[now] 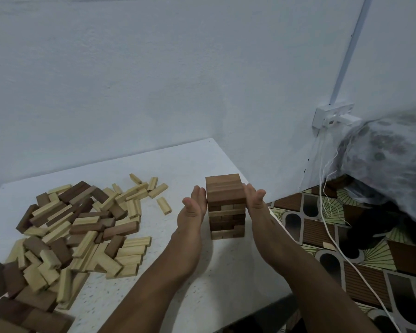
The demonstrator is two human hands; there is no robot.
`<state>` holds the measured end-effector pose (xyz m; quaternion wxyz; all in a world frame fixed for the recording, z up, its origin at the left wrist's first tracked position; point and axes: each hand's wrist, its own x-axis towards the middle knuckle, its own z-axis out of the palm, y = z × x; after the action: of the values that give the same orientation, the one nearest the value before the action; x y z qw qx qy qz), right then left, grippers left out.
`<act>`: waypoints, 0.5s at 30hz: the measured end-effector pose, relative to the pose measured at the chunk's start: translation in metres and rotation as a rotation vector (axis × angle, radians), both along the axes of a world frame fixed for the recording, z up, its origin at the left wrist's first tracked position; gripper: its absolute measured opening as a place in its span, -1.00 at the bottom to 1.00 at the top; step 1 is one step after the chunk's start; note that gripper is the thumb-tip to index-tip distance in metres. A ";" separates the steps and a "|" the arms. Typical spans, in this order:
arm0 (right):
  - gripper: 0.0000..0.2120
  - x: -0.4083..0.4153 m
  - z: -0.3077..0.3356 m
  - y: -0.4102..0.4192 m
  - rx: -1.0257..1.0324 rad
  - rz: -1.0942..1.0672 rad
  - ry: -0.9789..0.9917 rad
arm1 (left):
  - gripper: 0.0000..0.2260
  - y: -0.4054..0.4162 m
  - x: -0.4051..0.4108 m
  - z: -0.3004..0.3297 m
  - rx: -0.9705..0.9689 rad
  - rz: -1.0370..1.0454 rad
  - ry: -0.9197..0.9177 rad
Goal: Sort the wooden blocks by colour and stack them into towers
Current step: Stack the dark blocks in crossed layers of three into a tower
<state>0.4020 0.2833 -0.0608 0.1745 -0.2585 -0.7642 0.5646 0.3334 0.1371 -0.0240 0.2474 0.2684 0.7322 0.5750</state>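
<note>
Near the right edge of the speckled white tabletop (226, 280) stands the squat tower of mostly dark brown wooden blocks (225, 205), and both hands are on it right now. The left hand (194, 207) lies flat against the tower's left face, fingers straight and together, thumb sticking out; the right hand (255, 200) mirrors it on the right face, palm in, fingers extended. Nothing is gripped here: this looks like a squeeze from both sides to square the layers up, which makes sense, because a few lower courses sit uneven and some pale pieces show among the brown ones low down. I'd judge the brown tower partly built, and not perfectly sorted.

Over on the left, well apart from the tower, sprawls the loose heap of pale pine-coloured and dark brown rectangular blocks (77, 227), all jumbled together, some spilling toward the near left edge. So plenty of sorting remains, and no pale tower is visible yet.

The table sits pushed into a corner of pale blue-grey painted wall (154, 80). A white wall socket with a plug in it (334, 116) is mounted on the right, white cables (332, 236) trailing down across a brown and green patterned floor covering (334, 248). A grey mottled bundle of fabric (389, 159) fills the far right.
</note>
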 end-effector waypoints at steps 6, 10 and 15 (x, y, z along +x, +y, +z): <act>0.01 0.000 -0.005 0.006 -0.021 0.022 0.010 | -0.43 0.002 0.008 0.010 -0.055 -0.063 0.005; 0.06 0.002 -0.001 0.000 0.010 0.007 0.023 | -0.40 0.000 0.008 0.010 -0.092 -0.061 0.004; 0.10 0.002 -0.001 0.001 0.012 0.004 0.028 | -0.20 0.004 0.000 0.011 -0.126 0.000 -0.046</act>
<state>0.4036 0.2842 -0.0622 0.1855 -0.2481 -0.7657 0.5637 0.3332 0.1414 -0.0134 0.2805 0.2388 0.7612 0.5337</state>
